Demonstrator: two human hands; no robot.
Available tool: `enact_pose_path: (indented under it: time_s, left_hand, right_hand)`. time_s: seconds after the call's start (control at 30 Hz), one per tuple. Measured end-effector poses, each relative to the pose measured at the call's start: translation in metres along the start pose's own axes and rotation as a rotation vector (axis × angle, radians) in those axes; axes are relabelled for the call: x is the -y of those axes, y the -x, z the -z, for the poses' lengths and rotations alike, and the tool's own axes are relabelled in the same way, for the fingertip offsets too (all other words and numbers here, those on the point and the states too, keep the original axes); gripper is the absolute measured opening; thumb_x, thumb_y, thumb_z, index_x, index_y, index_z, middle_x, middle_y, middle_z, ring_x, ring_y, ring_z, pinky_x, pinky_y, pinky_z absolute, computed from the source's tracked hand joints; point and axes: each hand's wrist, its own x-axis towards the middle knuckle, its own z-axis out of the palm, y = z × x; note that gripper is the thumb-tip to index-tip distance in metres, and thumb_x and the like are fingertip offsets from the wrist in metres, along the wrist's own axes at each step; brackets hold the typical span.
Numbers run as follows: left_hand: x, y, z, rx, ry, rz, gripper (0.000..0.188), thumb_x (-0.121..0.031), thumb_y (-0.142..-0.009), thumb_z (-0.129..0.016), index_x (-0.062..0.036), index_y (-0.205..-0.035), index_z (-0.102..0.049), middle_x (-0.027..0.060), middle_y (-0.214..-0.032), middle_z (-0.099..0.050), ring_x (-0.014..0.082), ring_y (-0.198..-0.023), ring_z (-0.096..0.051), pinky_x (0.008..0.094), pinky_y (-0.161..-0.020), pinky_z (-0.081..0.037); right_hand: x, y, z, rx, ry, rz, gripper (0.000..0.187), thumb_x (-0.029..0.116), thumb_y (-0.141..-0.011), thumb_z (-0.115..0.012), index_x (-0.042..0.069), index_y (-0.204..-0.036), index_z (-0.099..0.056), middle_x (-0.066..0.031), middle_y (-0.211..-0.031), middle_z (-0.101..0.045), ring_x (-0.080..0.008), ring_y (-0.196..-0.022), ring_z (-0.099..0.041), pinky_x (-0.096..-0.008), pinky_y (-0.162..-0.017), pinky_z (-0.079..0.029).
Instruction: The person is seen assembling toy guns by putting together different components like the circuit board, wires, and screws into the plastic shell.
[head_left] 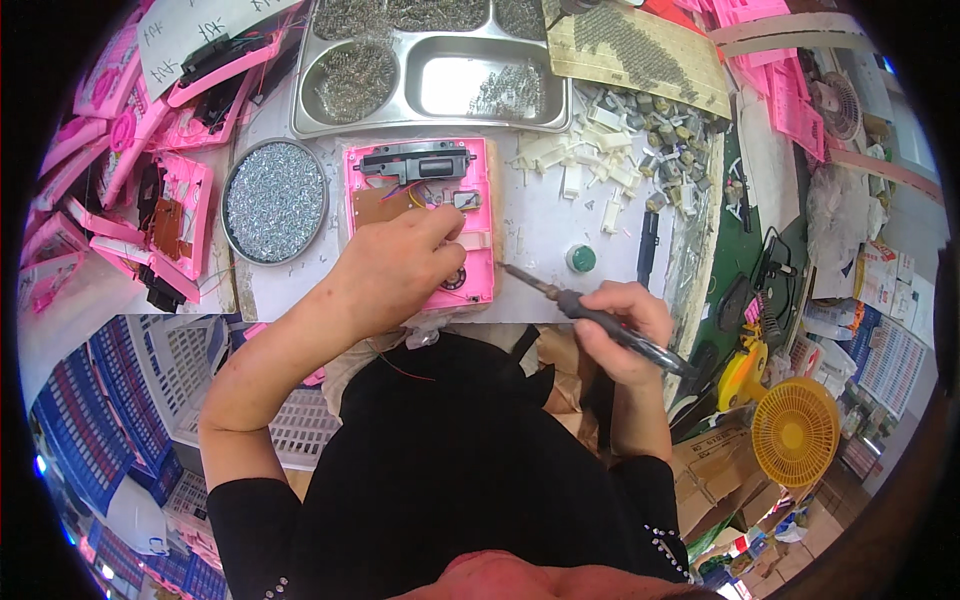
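An opened pink plastic casing (pixel 480 285) lies at the table's near edge. Inside it are a black oblong part (pixel 420 162), thin coloured wires, a brown board (pixel 375 205) and a small metal-cased part (pixel 466 200). My left hand (pixel 400 262) reaches over the casing, its fingers closed together inside; what they pinch is hidden. In my right hand (pixel 630 330) is a soldering iron (pixel 625 338) with a dark handle and a tapering metal shaft. Its tip points left, close by the casing's right side.
Left of the casing stands a round dish (pixel 275 200) of small screws. Behind is a metal tray (pixel 430 125) holding springs. White parts and small motors (pixel 675 150) are heaped at the right, near a green-capped bottle (pixel 580 259). More pink casings (pixel 180 215) crowd the left.
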Motion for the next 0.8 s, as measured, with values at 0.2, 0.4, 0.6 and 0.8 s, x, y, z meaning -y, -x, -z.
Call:
enact_pose_path:
  time_s: [0.2, 0.4, 0.6, 0.8]
  left_hand:
    - [0.000, 0.000, 0.001, 0.010, -0.002, -0.012, 0.011, -0.008, -0.081, -0.065, -0.0058, -0.092, -0.063, 0.0080, -0.106, -0.058, 0.0257, -0.097, -0.066, 0.0371, -0.071, -0.059]
    - [0.000, 0.002, -0.001, -0.025, 0.010, 0.017, 0.015, -0.005, -0.079, -0.072, -0.0090, -0.094, -0.068, 0.0057, -0.104, -0.061, 0.0265, -0.090, -0.068, 0.0382, -0.069, -0.056]
    - [-0.001, 0.000, 0.000, -0.030, 0.017, 0.019, 0.017, -0.005, -0.079, -0.073, -0.0094, -0.094, -0.068, 0.0057, -0.105, -0.061, 0.0266, -0.090, -0.068, 0.0384, -0.069, -0.056]
    - [-0.002, 0.001, 0.000, -0.028, -0.004, 0.016, 0.017, -0.005, -0.079, -0.073, -0.0084, -0.094, -0.067, 0.0066, -0.106, -0.062, 0.0270, -0.093, -0.068, 0.0387, -0.070, -0.057]
  right_hand:
    - [-0.002, 0.025, 0.022, -0.195, 0.029, -0.035, 0.025, 0.001, -0.083, -0.080, 0.000, -0.104, -0.067, -0.0038, -0.086, -0.068, -0.0065, -0.072, -0.058, -0.0219, -0.065, -0.043]
    - [-0.010, 0.054, 0.060, -0.493, -0.023, 0.032, 0.026, 0.005, -0.084, -0.080, 0.000, -0.106, -0.067, -0.0072, -0.096, -0.070, -0.0115, -0.084, -0.065, -0.0234, -0.079, -0.050]
    - [-0.008, 0.071, 0.072, -0.525, -0.041, 0.019, 0.024, 0.004, -0.085, -0.077, -0.001, -0.106, -0.065, -0.0076, -0.097, -0.070, -0.0117, -0.084, -0.064, -0.0236, -0.081, -0.050]
    - [-0.007, 0.047, 0.039, -0.347, -0.014, 0.051, 0.026, -0.001, -0.082, -0.078, -0.001, -0.106, -0.067, -0.0042, -0.090, -0.066, -0.0068, -0.075, -0.055, -0.0211, -0.069, -0.041]
